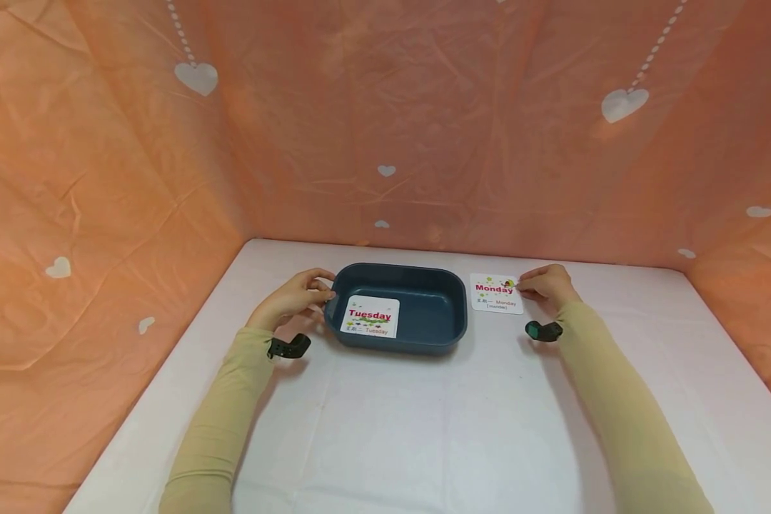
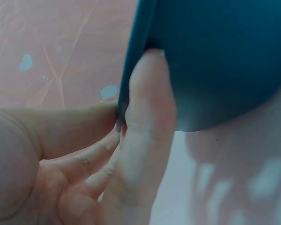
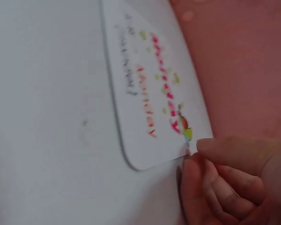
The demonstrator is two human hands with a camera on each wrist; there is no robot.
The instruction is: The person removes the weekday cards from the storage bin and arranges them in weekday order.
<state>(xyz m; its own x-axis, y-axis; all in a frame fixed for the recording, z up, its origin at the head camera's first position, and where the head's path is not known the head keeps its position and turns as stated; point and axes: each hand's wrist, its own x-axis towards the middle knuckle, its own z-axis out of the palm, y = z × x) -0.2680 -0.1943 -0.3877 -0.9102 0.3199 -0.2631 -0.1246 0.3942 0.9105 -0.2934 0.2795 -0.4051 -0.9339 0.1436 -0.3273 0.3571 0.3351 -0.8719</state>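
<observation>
A dark blue rectangular tray [image 1: 427, 318] with rounded corners stands on the table, and a white "Tuesday" card [image 1: 370, 316] leans inside its left part. My left hand [image 1: 290, 298] pinches the tray's left rim; in the left wrist view the thumb and a finger [image 2: 150, 103] lie on either side of the tray wall [image 2: 215, 70]. To the right of the tray is a white "Monday" card [image 1: 497, 293]. My right hand [image 1: 549, 284] pinches this card by its right edge, thumb on the printed face in the right wrist view, where the card [image 3: 140, 93] looks blurred.
White cloth covers the table [image 1: 385, 428]. Orange-pink sheeting [image 1: 424, 143] with pale hearts rises behind and on both sides. Each wrist wears a small black camera, one on the left [image 1: 289, 347] and one on the right [image 1: 543, 330].
</observation>
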